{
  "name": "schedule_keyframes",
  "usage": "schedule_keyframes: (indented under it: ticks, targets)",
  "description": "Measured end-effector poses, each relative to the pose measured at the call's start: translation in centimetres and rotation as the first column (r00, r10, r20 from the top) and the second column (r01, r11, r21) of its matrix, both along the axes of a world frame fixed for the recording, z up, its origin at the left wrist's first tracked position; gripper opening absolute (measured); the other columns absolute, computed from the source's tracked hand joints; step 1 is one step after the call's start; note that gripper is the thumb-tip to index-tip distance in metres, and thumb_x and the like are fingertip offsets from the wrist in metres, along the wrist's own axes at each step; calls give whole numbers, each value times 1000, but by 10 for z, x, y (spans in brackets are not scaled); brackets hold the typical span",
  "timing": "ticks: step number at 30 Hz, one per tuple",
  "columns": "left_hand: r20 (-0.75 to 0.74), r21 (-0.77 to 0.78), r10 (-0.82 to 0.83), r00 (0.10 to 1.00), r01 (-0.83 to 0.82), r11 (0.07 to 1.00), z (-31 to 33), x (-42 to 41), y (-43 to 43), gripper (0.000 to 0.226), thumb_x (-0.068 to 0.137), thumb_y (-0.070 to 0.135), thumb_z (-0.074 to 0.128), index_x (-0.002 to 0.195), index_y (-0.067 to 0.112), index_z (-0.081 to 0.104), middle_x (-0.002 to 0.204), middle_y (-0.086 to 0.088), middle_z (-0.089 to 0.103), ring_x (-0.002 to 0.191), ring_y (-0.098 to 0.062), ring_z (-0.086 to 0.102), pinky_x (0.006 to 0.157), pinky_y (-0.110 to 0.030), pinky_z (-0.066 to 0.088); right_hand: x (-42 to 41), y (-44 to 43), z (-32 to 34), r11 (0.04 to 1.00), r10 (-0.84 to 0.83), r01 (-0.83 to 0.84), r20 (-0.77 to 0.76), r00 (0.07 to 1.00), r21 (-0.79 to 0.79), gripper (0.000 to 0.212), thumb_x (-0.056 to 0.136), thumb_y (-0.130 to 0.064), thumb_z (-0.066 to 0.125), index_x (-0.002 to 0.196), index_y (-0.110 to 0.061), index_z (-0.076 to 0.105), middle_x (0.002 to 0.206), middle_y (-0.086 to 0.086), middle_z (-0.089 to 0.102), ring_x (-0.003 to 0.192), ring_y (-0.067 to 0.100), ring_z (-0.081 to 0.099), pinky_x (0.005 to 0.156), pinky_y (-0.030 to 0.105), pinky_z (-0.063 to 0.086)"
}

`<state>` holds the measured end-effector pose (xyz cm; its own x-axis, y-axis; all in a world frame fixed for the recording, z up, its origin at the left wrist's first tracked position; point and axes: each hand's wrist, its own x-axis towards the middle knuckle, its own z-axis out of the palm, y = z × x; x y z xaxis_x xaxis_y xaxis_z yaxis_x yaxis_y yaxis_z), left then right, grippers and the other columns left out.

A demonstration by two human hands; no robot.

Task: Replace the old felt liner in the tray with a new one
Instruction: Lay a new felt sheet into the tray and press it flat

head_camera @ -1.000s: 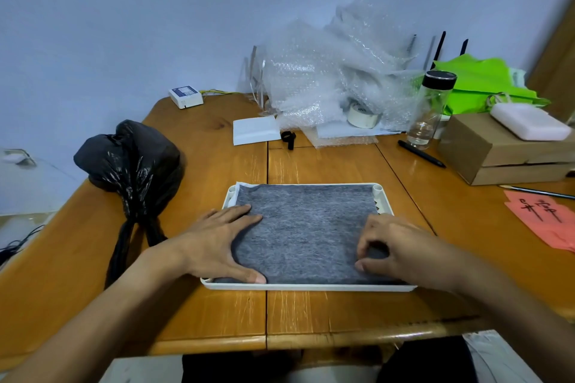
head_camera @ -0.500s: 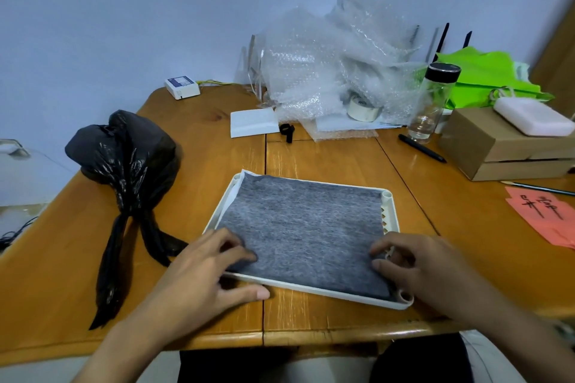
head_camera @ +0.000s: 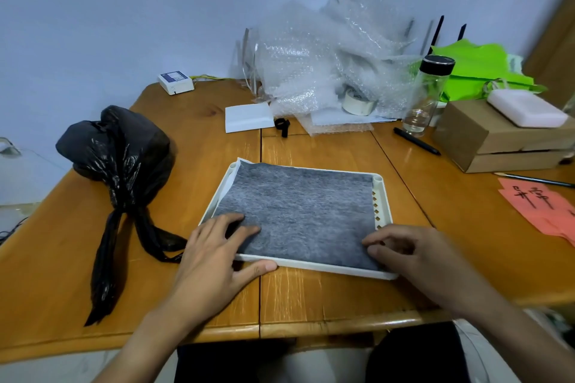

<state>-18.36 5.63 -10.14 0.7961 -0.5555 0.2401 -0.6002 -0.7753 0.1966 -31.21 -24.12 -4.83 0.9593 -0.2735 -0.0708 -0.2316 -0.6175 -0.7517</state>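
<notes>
A grey felt liner (head_camera: 298,211) lies inside a white rectangular tray (head_camera: 383,196) on the wooden table, turned a little clockwise. My left hand (head_camera: 217,253) rests on the liner's near left corner, fingers spread flat on the felt and thumb along the tray's front rim. My right hand (head_camera: 407,252) sits at the near right corner with curled fingertips touching the felt's edge. Along the tray's right side a strip with small cut-outs shows uncovered. A white edge peeks out under the felt at the far left corner.
A tied black plastic bag (head_camera: 121,152) lies left of the tray. Behind are bubble wrap (head_camera: 326,59), a tape roll (head_camera: 357,101), a white pad (head_camera: 247,116), a glass bottle (head_camera: 426,96) and a pen (head_camera: 415,140). A cardboard box (head_camera: 497,140) and pink notes (head_camera: 541,205) sit to the right.
The tray has turned clockwise and sits skewed on the table. Both hands slid from the middle of the felt toward its near corners, the left thumb now on the front rim.
</notes>
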Motion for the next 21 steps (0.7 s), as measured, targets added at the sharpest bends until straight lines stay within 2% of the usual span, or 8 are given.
schedule_keyframes:
  ticks: [5,8,10,12,14,17,19,21]
  targets:
    - [26,36,60,998,-61,997,-1,-1,-10,79,84,88,31,134,35,61,138,2,55,131,-19,49,112,-41,34,21,-3,-3,984,-12,11,-3,1000,-180,13,95,-23,67,95,-34,75,72,-15,66,70,-1,58,58,12,38]
    - [49,72,78,996,-82,994,-1,0,-12,82,86,88,25,139,34,56,144,-1,53,135,-21,46,115,-42,31,26,-5,3,945,-8,-5,-39,999,-328,20,95,-21,62,96,-34,77,88,-17,74,83,1,64,72,20,51]
    - [49,103,78,996,-83,991,-2,0,-12,84,86,88,21,142,34,54,148,-2,53,140,-22,44,117,-44,29,28,-2,9,891,32,-56,-60,998,-450,24,94,-21,59,99,-33,79,102,-23,72,94,1,63,86,25,52]
    - [50,114,77,996,-83,990,-3,0,-12,85,86,88,19,143,36,54,151,-3,51,144,-22,41,119,-45,27,29,1,13,831,86,-120,-89,992,-543,26,92,-18,59,99,-32,79,93,-30,64,92,1,59,93,29,46]
    - [38,123,79,996,-83,989,-2,0,-12,86,85,89,18,145,37,53,154,-2,49,147,-21,38,121,-45,24,31,0,19,814,109,-168,-139,984,-556,27,92,-15,58,96,-32,80,80,-31,53,88,2,57,94,30,45]
    - [24,132,79,997,-81,988,1,-1,-12,86,85,90,19,144,38,53,152,0,51,143,-19,42,118,-43,27,37,-1,25,800,108,-176,-152,983,-574,22,94,-21,55,89,-29,75,86,-16,64,84,7,60,89,31,49]
    - [36,139,78,996,-82,987,5,-4,-13,86,84,90,20,142,38,55,147,2,54,138,-18,46,115,-40,29,48,0,25,782,96,-112,-58,994,-614,18,97,-30,53,100,-26,71,99,-8,63,91,9,57,86,30,48]
    - [67,156,62,996,-72,985,13,-5,-14,87,83,92,22,137,36,60,135,4,59,129,-16,51,113,-38,29,64,2,21,771,132,-98,7,991,-629,28,99,-33,51,123,-25,63,118,-5,58,108,13,53,93,31,45]
